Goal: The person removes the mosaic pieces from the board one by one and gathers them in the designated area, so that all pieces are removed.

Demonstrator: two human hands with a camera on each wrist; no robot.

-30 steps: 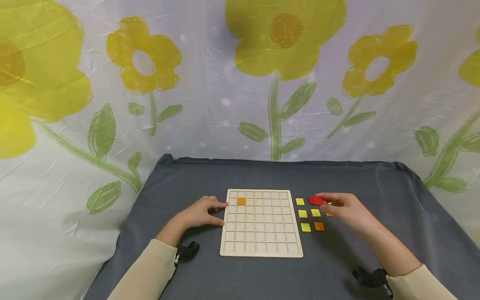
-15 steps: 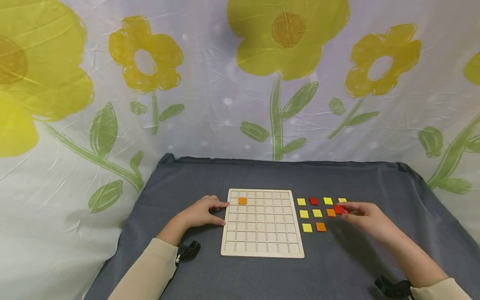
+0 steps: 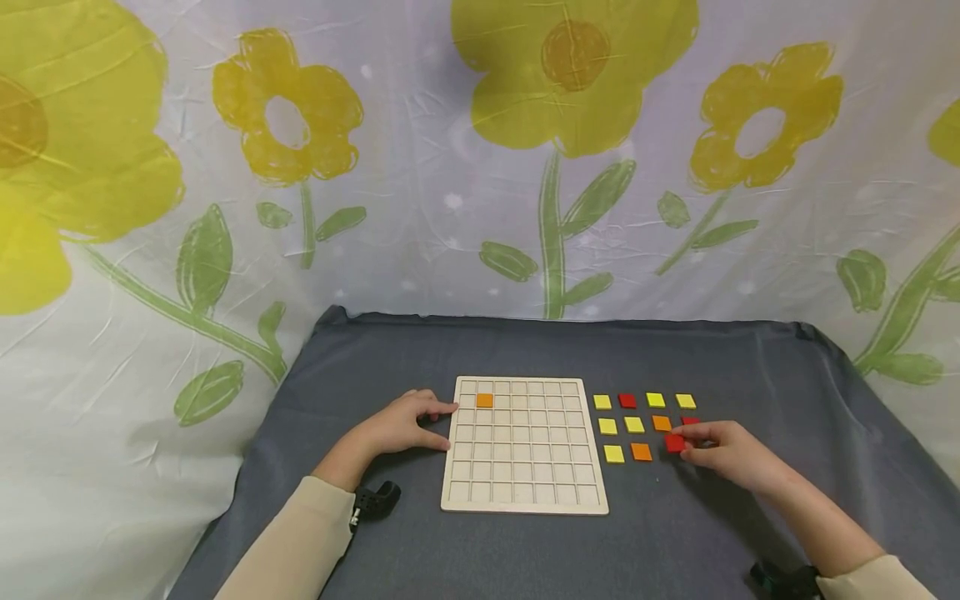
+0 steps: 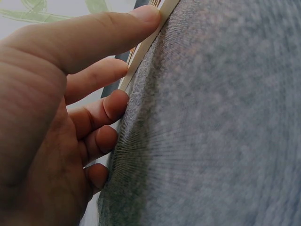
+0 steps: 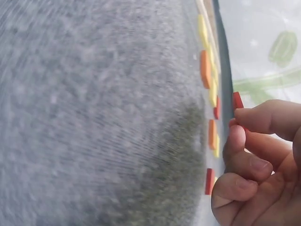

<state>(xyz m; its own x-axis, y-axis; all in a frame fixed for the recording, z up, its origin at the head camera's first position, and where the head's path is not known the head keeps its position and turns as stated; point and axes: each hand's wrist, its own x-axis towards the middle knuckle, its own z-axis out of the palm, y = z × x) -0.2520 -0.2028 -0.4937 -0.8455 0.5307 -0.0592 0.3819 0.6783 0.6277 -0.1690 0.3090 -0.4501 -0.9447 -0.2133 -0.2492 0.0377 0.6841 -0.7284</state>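
Observation:
In the head view, my right hand (image 3: 726, 450) pinches a red square tile (image 3: 675, 443) between thumb and fingers, right of an orange tile (image 3: 641, 452). The right wrist view shows this red tile (image 5: 238, 100) at the fingertips, tilted, with the other fingers curled. Just behind it on the cloth lies another red tile (image 3: 690, 421), partly hidden by the hand. My left hand (image 3: 405, 423) touches the left edge of a wooden grid board (image 3: 523, 507) with thumb and forefinger spread apart. An orange tile (image 3: 485, 401) sits in one of the board's upper left squares.
Right of the board are rows of tiles: several yellow ones such as the near yellow tile (image 3: 614, 454), a red tile (image 3: 627, 401) at the back, and a second-row orange tile (image 3: 662, 423). Dark grey cloth (image 3: 420, 550) covers the table; a flowered curtain (image 3: 420, 208) hangs behind.
My right hand has moved right from the back row, then toward the near row, with a red tile in its fingers. The left hand stays at the board's edge.

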